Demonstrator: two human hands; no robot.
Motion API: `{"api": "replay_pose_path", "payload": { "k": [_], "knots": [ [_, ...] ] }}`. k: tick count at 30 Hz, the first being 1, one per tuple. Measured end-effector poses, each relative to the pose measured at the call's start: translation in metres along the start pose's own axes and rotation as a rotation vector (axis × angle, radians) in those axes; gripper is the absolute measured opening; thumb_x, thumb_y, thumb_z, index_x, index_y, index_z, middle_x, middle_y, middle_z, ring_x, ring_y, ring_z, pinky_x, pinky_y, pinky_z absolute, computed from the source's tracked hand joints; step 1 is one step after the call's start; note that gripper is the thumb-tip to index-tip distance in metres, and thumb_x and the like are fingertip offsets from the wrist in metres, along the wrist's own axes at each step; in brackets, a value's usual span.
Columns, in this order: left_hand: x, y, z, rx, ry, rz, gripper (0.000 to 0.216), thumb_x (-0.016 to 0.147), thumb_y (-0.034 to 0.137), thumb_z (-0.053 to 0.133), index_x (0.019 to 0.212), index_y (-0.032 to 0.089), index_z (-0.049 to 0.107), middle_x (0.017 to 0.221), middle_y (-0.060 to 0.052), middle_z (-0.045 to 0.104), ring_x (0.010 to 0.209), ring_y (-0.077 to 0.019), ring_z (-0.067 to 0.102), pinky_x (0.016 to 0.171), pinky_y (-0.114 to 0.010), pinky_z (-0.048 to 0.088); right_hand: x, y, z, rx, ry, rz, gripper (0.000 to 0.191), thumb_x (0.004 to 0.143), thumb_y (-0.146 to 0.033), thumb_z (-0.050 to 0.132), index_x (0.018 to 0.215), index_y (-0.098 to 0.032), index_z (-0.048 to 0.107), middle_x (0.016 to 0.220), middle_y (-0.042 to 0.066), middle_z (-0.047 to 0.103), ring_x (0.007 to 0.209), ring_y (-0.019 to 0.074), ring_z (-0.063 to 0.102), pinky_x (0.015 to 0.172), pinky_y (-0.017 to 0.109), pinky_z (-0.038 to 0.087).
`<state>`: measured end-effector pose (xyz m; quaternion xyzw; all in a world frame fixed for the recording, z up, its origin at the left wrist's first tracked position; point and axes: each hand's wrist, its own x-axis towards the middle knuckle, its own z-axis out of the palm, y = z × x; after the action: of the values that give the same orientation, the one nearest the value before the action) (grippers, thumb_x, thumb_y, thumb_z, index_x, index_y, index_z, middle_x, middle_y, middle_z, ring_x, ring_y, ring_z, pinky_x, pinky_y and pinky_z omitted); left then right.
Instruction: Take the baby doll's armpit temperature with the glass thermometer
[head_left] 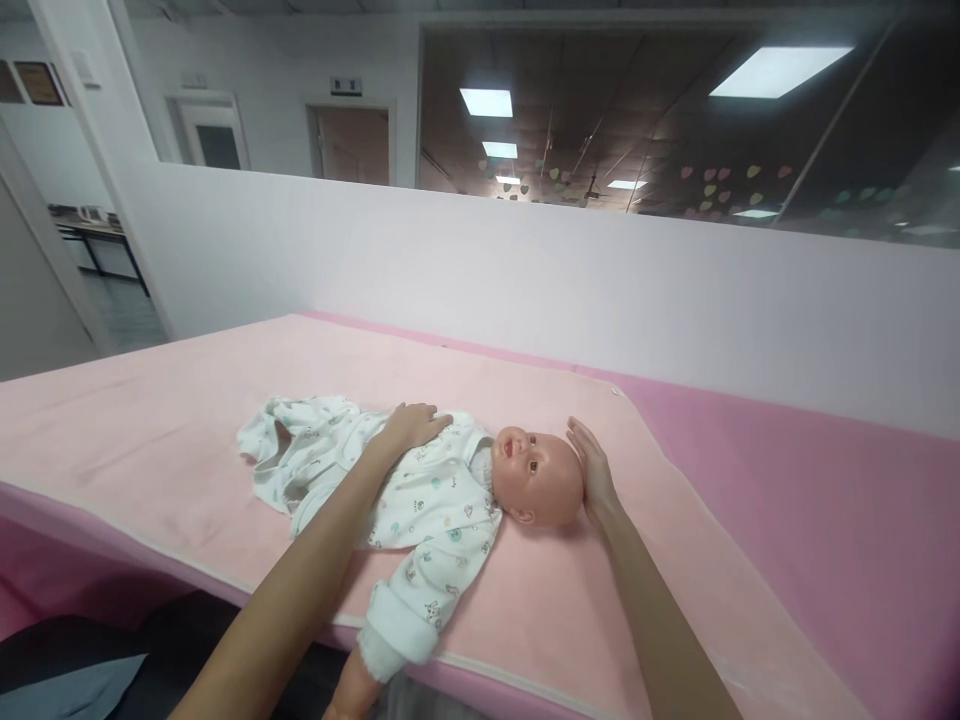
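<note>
A baby doll [534,475] lies on its back on a pale pink mat [187,420], head to the right. It wears a white printed baby garment [420,500]; one sleeve hangs over the mat's near edge. My left hand [411,425] rests flat on the doll's chest, fingers together. My right hand [592,470] lies against the top of the doll's head, fingers extended and cupping it. The lower part of the garment is bunched to the left.
The mat covers a darker pink padded table [825,500] that runs right. A white partition wall [525,270] stands right behind it, with glass above. The table's near edge is close to me; a doorway opens at the far left.
</note>
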<state>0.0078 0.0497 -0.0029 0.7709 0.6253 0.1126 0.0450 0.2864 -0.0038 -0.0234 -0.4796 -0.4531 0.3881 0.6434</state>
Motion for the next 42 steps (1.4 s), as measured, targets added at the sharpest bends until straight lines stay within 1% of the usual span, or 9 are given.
{"api": "replay_pose_path", "payload": {
  "k": [5,10,14,16,21,30,32,37,42],
  "knots": [
    [0.000,-0.002,0.002,-0.013,-0.017,-0.029,0.056,0.081,0.056,0.026,0.095,0.015,0.061,0.097,-0.015,0.066,0.090,-0.0297,0.059,0.074,-0.034,0.041,-0.007,-0.007,0.000,0.029,-0.263,0.206,0.041,0.071,-0.050,0.056,0.083,-0.014,0.068,0.093,0.010,0.068,0.099,0.0291,0.059,0.083,0.036,0.048],
    [0.000,-0.002,0.004,0.010,-0.007,-0.038,0.056,0.081,0.056,0.025,0.093,0.015,0.060,0.096,-0.015,0.066,0.090,-0.0299,0.059,0.076,-0.035,0.040,-0.006,-0.005,0.001,0.033,-0.165,0.057,0.038,0.069,-0.044,0.060,0.096,-0.019,0.066,0.111,0.004,0.062,0.109,0.0242,0.053,0.092,0.033,0.043],
    [0.000,-0.001,0.004,0.024,0.010,-0.026,0.056,0.082,0.056,0.023,0.092,0.014,0.060,0.097,-0.016,0.065,0.090,-0.0302,0.059,0.077,-0.037,0.040,-0.002,-0.002,-0.001,0.071,-0.099,0.027,0.045,0.069,-0.046,0.061,0.108,-0.024,0.061,0.124,0.001,0.054,0.116,0.0210,0.048,0.097,0.032,0.039],
    [0.000,-0.001,0.004,0.027,0.017,-0.020,0.057,0.082,0.055,0.023,0.092,0.014,0.060,0.097,-0.016,0.065,0.091,-0.0306,0.059,0.077,-0.037,0.039,-0.003,-0.004,-0.002,0.071,-0.136,0.055,0.044,0.069,-0.047,0.061,0.105,-0.022,0.063,0.121,0.003,0.056,0.114,0.0228,0.050,0.095,0.033,0.041],
    [0.000,-0.001,0.005,0.030,0.029,-0.022,0.055,0.083,0.055,0.024,0.092,0.015,0.059,0.097,-0.015,0.065,0.092,-0.0289,0.059,0.079,-0.036,0.039,-0.011,-0.014,-0.001,0.051,-0.349,0.129,0.045,0.071,-0.049,0.060,0.095,-0.013,0.068,0.104,0.009,0.065,0.102,0.0269,0.057,0.091,0.035,0.043],
    [-0.001,-0.001,0.004,0.022,0.033,-0.010,0.054,0.083,0.054,0.024,0.090,0.014,0.060,0.097,-0.016,0.065,0.092,-0.0293,0.059,0.079,-0.036,0.038,-0.002,-0.004,-0.004,0.121,-0.087,0.019,0.043,0.068,-0.046,0.064,0.105,-0.024,0.063,0.125,0.000,0.053,0.116,0.0214,0.047,0.098,0.032,0.036],
    [-0.001,-0.001,0.004,0.021,0.034,-0.009,0.055,0.083,0.054,0.024,0.091,0.013,0.060,0.097,-0.016,0.065,0.092,-0.0296,0.059,0.080,-0.037,0.038,-0.002,-0.004,-0.004,0.129,-0.114,0.037,0.042,0.067,-0.046,0.064,0.102,-0.023,0.065,0.120,0.001,0.057,0.113,0.0224,0.050,0.096,0.032,0.038],
    [-0.001,-0.001,0.005,0.013,0.039,-0.009,0.055,0.083,0.054,0.025,0.091,0.013,0.060,0.097,-0.016,0.065,0.092,-0.0297,0.059,0.080,-0.037,0.038,-0.012,-0.011,-0.002,0.072,-0.306,0.191,0.042,0.070,-0.050,0.060,0.090,-0.014,0.069,0.095,0.007,0.068,0.096,0.0261,0.060,0.085,0.034,0.045],
    [-0.002,-0.001,0.004,0.000,0.050,-0.013,0.055,0.083,0.054,0.024,0.093,0.013,0.060,0.099,-0.016,0.064,0.094,-0.0296,0.058,0.081,-0.037,0.037,-0.009,-0.010,-0.002,0.058,-0.213,0.108,0.041,0.068,-0.050,0.061,0.093,-0.018,0.068,0.102,0.005,0.066,0.102,0.0241,0.057,0.088,0.033,0.043]
  ]
}}
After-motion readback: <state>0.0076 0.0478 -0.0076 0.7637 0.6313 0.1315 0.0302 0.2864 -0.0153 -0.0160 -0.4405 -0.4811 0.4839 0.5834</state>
